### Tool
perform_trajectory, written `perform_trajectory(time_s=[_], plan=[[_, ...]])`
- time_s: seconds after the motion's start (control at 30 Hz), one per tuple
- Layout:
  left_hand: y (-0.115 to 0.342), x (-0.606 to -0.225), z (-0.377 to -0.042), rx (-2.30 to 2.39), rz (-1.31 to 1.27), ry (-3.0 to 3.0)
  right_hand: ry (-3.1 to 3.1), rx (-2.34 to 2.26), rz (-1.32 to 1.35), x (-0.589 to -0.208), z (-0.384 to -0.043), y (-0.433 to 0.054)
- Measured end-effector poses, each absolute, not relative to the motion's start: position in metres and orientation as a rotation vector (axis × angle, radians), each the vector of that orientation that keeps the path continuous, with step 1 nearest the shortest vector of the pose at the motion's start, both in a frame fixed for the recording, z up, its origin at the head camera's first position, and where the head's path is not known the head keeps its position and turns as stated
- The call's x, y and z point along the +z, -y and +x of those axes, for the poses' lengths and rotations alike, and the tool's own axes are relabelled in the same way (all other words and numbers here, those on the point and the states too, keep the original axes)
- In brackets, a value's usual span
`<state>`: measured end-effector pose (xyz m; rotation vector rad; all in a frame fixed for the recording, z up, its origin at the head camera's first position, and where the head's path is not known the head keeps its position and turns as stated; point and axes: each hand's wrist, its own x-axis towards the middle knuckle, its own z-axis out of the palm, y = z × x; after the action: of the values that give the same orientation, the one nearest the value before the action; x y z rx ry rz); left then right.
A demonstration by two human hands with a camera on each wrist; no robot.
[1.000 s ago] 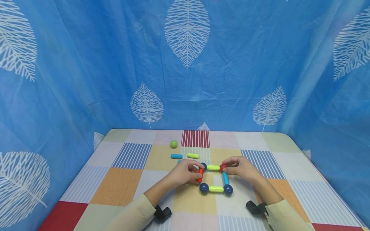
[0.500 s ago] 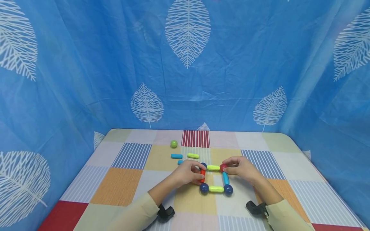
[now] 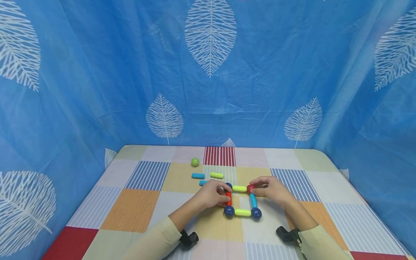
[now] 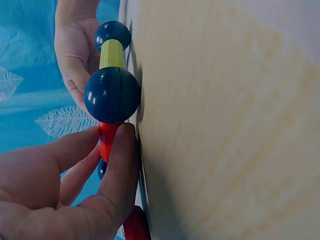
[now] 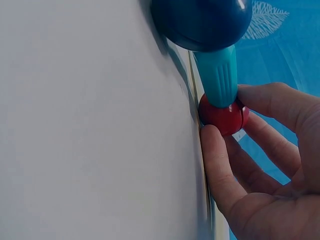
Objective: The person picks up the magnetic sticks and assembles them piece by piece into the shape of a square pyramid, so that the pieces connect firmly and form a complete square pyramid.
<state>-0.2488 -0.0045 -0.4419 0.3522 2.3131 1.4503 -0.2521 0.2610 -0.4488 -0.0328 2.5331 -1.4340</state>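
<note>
A four-sided frame of rods and balls lies on the table. My left hand [image 3: 210,195] pinches the red rod [image 3: 229,198] on its left side between thumb and fingers. That rod meets the near-left dark blue ball [image 4: 112,95]; the far-left blue ball [image 3: 229,186] is partly behind the fingers. My right hand [image 3: 272,189] holds the red ball [image 5: 224,117] at the far-right corner. A light blue rod [image 5: 218,75] runs from it to the near-right blue ball [image 3: 256,214]. Yellow-green rods form the far side [image 3: 239,189] and near side [image 3: 242,212].
Behind the left hand lie a blue rod [image 3: 198,176], a partly covered second blue rod [image 3: 203,183] and a yellow-green rod [image 3: 216,175]. A green ball [image 3: 195,162] sits farther back. Another red piece [image 4: 136,225] shows below the left hand. A blue curtain [image 3: 260,90] surrounds the table.
My left hand has moved slightly right with the red rod, bringing it from outside the corner into line with the two left blue balls. The right hand stays on the red ball.
</note>
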Motion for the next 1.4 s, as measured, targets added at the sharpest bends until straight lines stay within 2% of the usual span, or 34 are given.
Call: perform_trajectory(time_s=[0.4,0.9,1.4], plan=[[0.008,-0.442,-0.249,1.38,0.376,-2.379,-2.556,-1.448,-0.044,-0.449,-0.251,-0.261],[0.061,-0.432,-0.266,1.341,0.593,-2.488,-2.575,-1.425,-0.109,-0.45,-0.252,-0.263],[0.072,-0.432,-0.271,1.232,0.697,-2.597,-2.601,-1.395,-0.097,-0.448,-0.251,-0.262]])
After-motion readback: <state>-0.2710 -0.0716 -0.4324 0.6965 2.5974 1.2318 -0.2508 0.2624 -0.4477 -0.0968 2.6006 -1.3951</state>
